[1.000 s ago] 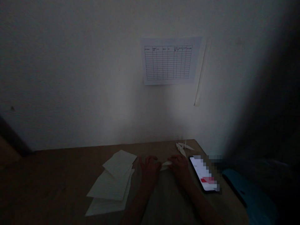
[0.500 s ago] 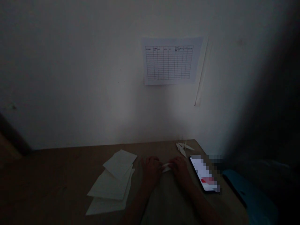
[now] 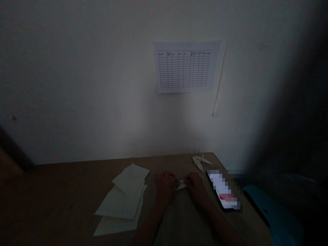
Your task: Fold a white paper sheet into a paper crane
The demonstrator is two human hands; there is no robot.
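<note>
A small folded piece of white paper (image 3: 181, 185) lies on the table between my two hands, its ends covered by fingers. My left hand (image 3: 166, 184) grips its left end, fingers bent and pressed close to it. At the other end, my right hand (image 3: 194, 184) pinches the paper with curled fingers. Just beyond my right hand rest folded paper shapes (image 3: 198, 164) with pointed tips. Left of my left hand is a loose stack of white paper sheets (image 3: 120, 201), overlapping at angles. The scene is dim, so fine folds are hard to make out.
A lit phone (image 3: 222, 189) lies right of my right hand, near the brown table's (image 3: 64, 198) right edge. Past that edge is a blue object, perhaps a seat (image 3: 274, 212). Behind the table rises a white wall bearing a printed chart (image 3: 183, 68).
Both hands stay at the folded paper, with slight finger shifts. A little more of the paper shows between them. The sheets, phone and folded shapes have not moved.
</note>
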